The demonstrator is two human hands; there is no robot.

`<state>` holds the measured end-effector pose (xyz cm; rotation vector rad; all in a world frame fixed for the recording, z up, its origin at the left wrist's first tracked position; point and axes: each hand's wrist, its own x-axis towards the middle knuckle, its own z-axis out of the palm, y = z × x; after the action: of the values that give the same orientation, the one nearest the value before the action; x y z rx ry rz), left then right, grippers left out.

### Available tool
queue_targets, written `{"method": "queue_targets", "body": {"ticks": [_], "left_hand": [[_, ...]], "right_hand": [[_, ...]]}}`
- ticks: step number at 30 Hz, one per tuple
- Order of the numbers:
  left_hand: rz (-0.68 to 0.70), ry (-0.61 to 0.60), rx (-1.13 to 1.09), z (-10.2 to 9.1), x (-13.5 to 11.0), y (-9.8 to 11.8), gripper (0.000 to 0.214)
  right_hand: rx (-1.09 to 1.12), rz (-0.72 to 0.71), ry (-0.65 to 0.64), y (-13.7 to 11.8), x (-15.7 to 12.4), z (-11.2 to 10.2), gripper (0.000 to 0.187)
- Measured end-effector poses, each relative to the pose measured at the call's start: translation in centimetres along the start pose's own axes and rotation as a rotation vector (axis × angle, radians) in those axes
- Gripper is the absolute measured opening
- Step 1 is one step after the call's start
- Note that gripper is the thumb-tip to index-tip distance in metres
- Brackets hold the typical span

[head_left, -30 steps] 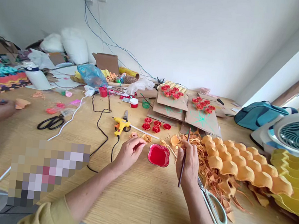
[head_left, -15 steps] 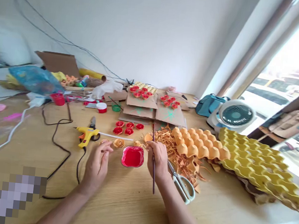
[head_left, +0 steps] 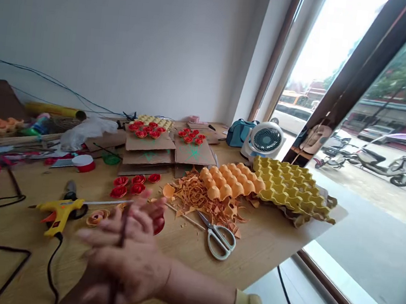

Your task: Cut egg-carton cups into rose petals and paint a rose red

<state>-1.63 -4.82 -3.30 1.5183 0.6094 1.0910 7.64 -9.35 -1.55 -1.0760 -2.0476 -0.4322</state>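
My right hand (head_left: 130,255) reaches in from the lower right, blurred, fingers stretched leftward over my left hand (head_left: 81,291), which is mostly hidden beneath it. A thin dark paintbrush (head_left: 121,230) stands upright, pressed between the two hands. Just behind the fingers, the red paint dish (head_left: 159,225) is partly covered. An unpainted orange paper rose (head_left: 96,217) lies to the left of the hands, and several red painted roses (head_left: 132,185) lie behind them.
A yellow glue gun (head_left: 61,209) with a black cord lies at the left. Scissors (head_left: 219,238) lie by orange scraps (head_left: 193,197). Orange egg tray (head_left: 232,181) and yellow egg tray (head_left: 289,190) sit at the right edge. Cardboard sheets (head_left: 149,141), a fan (head_left: 266,140) and a bag (head_left: 239,131) stand behind.
The view has swung right toward the window. My hands have come together over the brush in front of the paint dish; before, they were apart on either side of it.
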Motion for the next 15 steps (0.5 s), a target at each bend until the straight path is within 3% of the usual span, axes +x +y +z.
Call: {"method": "queue_targets", "body": {"ticks": [3,6,7,8,10,11,12,14,15], "left_hand": [[-0.059,0.035,-0.052,1.2,-1.8,-0.1,0.034],[-0.153,0.011,-0.133,0.9,-3.0,1.4,0.039],[-0.171,-0.014,-0.143,0.7,-3.1,2.4,0.044],[-0.195,-0.127,-0.193,0.6,-2.8,3.4,0.051],[-0.078,-0.096,-0.24,0.5,-1.8,5.3,0.068],[-0.03,-0.06,-0.203,0.5,-1.1,6.0,0.072],[0.003,-0.01,-0.134,0.5,-0.5,6.5,0.072],[-0.006,0.029,0.016,0.5,0.3,6.6,0.06],[-0.028,0.019,0.06,0.4,0.4,6.3,0.052]], "right_hand": [[-0.06,-0.165,-0.025,0.3,0.7,-0.2,0.04],[-0.047,-0.156,0.068,3.0,1.1,-1.8,0.04],[-0.047,-0.082,0.169,3.7,1.3,-2.4,0.042],[-0.053,0.039,0.303,4.1,1.6,-2.8,0.045],[-0.044,0.329,0.497,3.4,2.3,-2.9,0.042],[-0.026,0.364,0.516,2.6,2.6,-2.6,0.038],[-0.004,0.243,0.475,1.7,2.8,-2.2,0.037],[0.06,-0.123,0.242,0.4,2.8,-1.3,0.035],[0.073,-0.222,0.173,0.4,2.7,-1.0,0.031]]}}
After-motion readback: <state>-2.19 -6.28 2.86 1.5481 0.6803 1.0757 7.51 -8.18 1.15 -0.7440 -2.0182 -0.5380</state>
